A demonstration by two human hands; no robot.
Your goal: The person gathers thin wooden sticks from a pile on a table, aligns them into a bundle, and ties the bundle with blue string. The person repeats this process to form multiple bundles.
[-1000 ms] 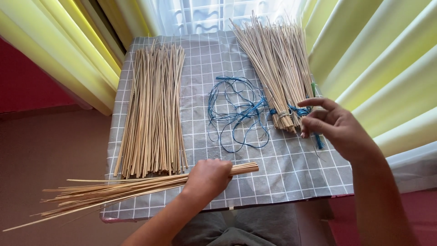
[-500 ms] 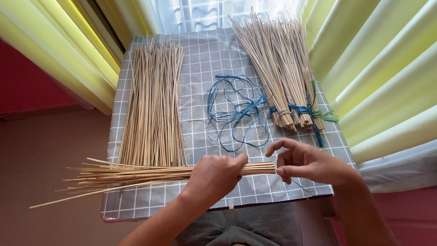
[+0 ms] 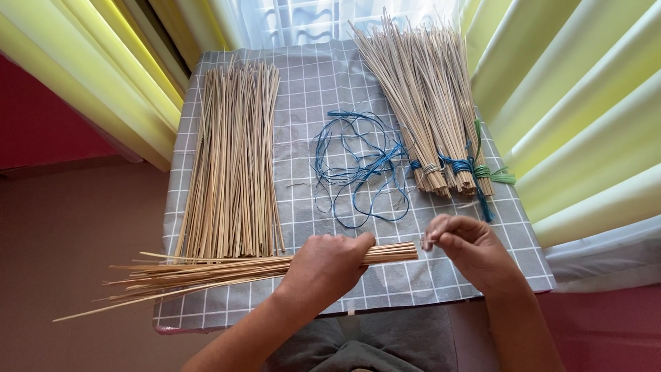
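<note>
The left hand (image 3: 327, 265) grips a bundle of thin sticks (image 3: 227, 270) lying crosswise on the near edge of the grey checked cloth (image 3: 303, 89). The right hand (image 3: 468, 249) is pinched just beside the bundle's right end. Beyond the bundle lie loose sticks (image 3: 233, 165), blue cords (image 3: 358, 165) and tied bundles (image 3: 430, 117).

Thin, dry, matt straw-coloured sticks (image 3: 234, 269) gripped as a bundle. Beside it, loose sticks (image 3: 231, 158) of the same pale woody fibre. Soft matt grey checked cloth (image 3: 310, 76) beneath. Slightly glossy blue string (image 3: 358, 165) beyond the bundle.
</note>
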